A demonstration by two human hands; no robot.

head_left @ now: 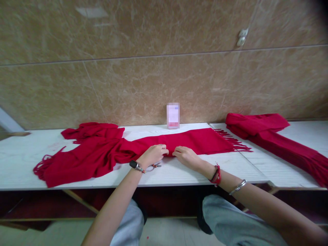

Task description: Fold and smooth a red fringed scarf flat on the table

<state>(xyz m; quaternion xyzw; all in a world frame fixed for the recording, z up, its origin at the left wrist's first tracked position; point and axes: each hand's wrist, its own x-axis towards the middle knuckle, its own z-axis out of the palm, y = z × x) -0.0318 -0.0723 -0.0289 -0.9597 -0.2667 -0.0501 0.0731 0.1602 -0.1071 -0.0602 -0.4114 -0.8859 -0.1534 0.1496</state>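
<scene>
A red fringed scarf (189, 140) lies along the white bench top, smooth and narrow on the right, bunched and wrinkled on the left. Its right fringe spreads over the boards. My left hand (154, 154) grips the scarf's near edge around its middle, fingers curled. Close beside it, my right hand (186, 157) pinches the same edge, with a short gap between the two hands. Fingertips of both are partly hidden in the cloth. A second red scarf (279, 138), folded over on itself, rests to the right, apart from my hands.
Against the tiled wall (153, 85) stands a small blurred card or phone (173, 116), behind the scarf. The white bench top (164, 174) ends at a front edge above dark open shelves (169, 203). A small whitish fixture (242, 37) sits on the wall.
</scene>
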